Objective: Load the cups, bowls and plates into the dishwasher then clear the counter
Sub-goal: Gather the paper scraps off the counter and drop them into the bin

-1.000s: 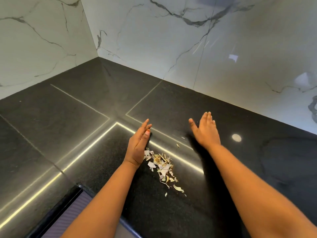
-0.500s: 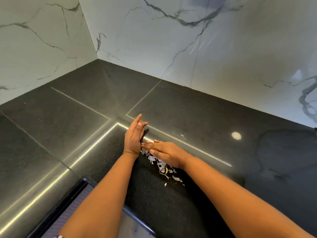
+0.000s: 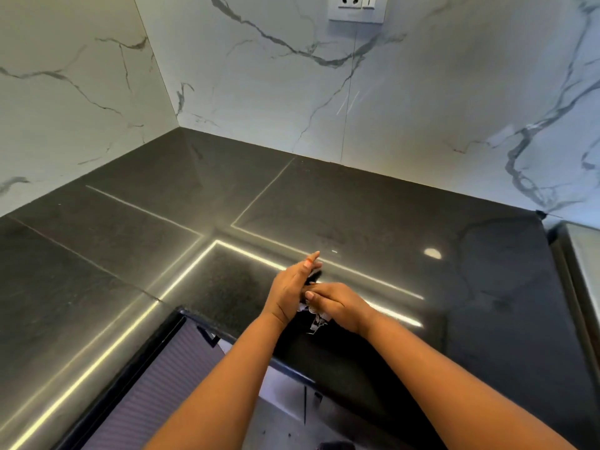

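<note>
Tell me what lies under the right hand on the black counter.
A few pale scraps show at the near edge of the right hand, on the counter. Whatever else lies beneath is covered by the hand.

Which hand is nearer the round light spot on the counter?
Right. The right hand lies over the scraps, down-left of the light spot; the left hand stands on edge just beyond it, farther left.
</note>
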